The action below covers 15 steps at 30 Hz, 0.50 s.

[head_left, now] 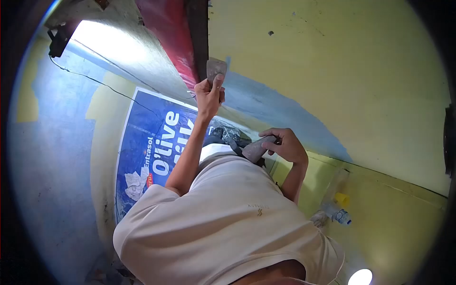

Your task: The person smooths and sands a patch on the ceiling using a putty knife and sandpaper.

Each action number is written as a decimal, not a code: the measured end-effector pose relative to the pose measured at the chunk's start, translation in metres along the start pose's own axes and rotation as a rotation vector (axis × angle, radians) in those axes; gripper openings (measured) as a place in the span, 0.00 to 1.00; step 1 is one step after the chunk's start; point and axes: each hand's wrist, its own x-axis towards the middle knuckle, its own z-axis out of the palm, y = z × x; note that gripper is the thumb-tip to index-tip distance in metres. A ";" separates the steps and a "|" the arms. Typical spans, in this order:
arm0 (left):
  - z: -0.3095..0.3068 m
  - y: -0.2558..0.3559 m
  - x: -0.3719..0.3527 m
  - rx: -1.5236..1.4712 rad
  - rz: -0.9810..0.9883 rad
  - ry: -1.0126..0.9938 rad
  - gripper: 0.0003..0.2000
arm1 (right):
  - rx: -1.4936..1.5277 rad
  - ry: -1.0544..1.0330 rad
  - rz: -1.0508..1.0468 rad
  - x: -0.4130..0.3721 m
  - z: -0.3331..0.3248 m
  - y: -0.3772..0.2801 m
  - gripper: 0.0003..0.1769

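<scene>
My left hand [209, 99] is raised and closed around a grey, stained putty knife [216, 69], its thumb lying along the flat blade. The blade overlaps the wall beside a dark vertical edge. Lower and to the right, my right hand [287, 146] is bent in front of my waist, with its fingers and thumb gripping a second grey, wedge-shaped putty knife [255, 150]. That blade points left, close to my shirt hem. The handles of both tools are mostly hidden.
A yellow-green wall [332, 61] with a blue-grey patch [285, 111] rises ahead. On the left hangs a blue printed banner [142, 123], below a red sheet [173, 38]. A plastic bottle [341, 216] and yellow object [341, 199] lie lower right. A cable [90, 77] runs along the left wall.
</scene>
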 end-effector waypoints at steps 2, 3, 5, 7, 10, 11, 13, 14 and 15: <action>0.001 0.023 0.002 -0.005 -0.013 0.012 0.22 | -0.007 0.016 0.007 0.000 0.000 -0.002 0.18; -0.001 0.029 0.006 -0.008 0.023 -0.004 0.23 | -0.008 0.018 0.009 0.001 0.001 -0.002 0.18; 0.001 0.034 0.013 -0.020 0.096 -0.041 0.23 | -0.030 -0.007 0.016 0.000 0.002 -0.001 0.18; 0.002 0.011 0.012 0.008 0.092 0.012 0.24 | -0.019 -0.032 0.003 0.003 0.000 -0.004 0.18; 0.002 -0.001 0.000 -0.060 0.019 0.021 0.23 | 0.016 0.006 -0.004 0.001 0.001 -0.008 0.17; 0.000 0.001 0.002 -0.031 0.030 0.011 0.23 | 0.022 0.018 -0.003 0.000 0.001 -0.007 0.17; -0.003 0.015 0.008 0.033 0.048 0.002 0.23 | -0.001 0.019 0.021 0.001 0.001 -0.004 0.17; -0.004 0.017 0.009 -0.006 0.060 -0.029 0.23 | -0.014 0.017 0.030 0.002 0.001 -0.003 0.17; -0.003 0.015 0.006 -0.009 0.040 -0.018 0.23 | -0.022 0.006 0.027 0.001 0.002 -0.004 0.17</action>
